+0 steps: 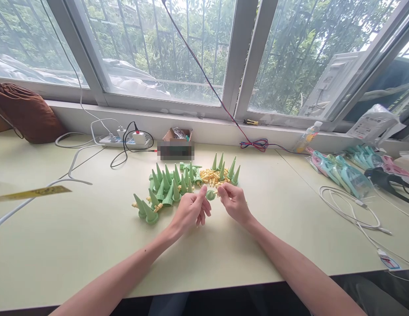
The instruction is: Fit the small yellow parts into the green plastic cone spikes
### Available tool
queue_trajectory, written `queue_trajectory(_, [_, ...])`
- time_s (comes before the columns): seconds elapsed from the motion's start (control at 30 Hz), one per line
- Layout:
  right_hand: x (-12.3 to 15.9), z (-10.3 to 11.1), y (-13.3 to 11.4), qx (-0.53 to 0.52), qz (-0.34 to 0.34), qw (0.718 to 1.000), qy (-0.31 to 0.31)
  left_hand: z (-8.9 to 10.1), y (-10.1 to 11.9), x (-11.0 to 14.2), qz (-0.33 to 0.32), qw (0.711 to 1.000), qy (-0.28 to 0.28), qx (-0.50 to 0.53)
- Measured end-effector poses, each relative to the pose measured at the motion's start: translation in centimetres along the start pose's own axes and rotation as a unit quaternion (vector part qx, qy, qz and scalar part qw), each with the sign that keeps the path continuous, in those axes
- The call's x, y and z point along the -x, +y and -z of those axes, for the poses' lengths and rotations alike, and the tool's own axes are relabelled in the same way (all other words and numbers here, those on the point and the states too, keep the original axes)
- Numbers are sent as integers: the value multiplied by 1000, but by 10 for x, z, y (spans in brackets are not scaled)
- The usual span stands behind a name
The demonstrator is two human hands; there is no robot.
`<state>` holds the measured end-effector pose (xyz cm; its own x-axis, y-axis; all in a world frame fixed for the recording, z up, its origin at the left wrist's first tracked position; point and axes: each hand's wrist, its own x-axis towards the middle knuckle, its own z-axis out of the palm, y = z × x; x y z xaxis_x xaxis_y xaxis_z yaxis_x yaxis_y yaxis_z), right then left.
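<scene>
Between my hands is a green plastic cone spike (210,195), its tip facing me. My left hand (191,210) grips its left side between thumb and fingers. My right hand (235,204) pinches a small yellow plastic piece (216,192) against the cone's right side; whether it is seated in the cone, I cannot tell. Left of my hands stand many more green cones (168,193), some with yellow pieces sticking out at their bases. Just beyond my hands lies a pile of loose yellow pieces (209,176), with several green cones (235,175) upright around it.
At the back are a small cardboard box (187,134), a power strip (125,139) with cables and a bundled cord (255,144). To the right lie bagged pastel plastic items (342,171), a bottle (308,137) and a white cable (352,210). A brown bag (26,114) sits far left.
</scene>
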<state>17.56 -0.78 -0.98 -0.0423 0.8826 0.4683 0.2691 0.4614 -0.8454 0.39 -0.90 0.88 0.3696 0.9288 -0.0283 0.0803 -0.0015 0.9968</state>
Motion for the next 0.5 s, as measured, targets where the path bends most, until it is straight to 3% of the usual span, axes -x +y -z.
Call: queue_trajectory(0.5, [0,-1,3,-23,-4,1000,-3,4,-3,-1,-5,1000,-29,8])
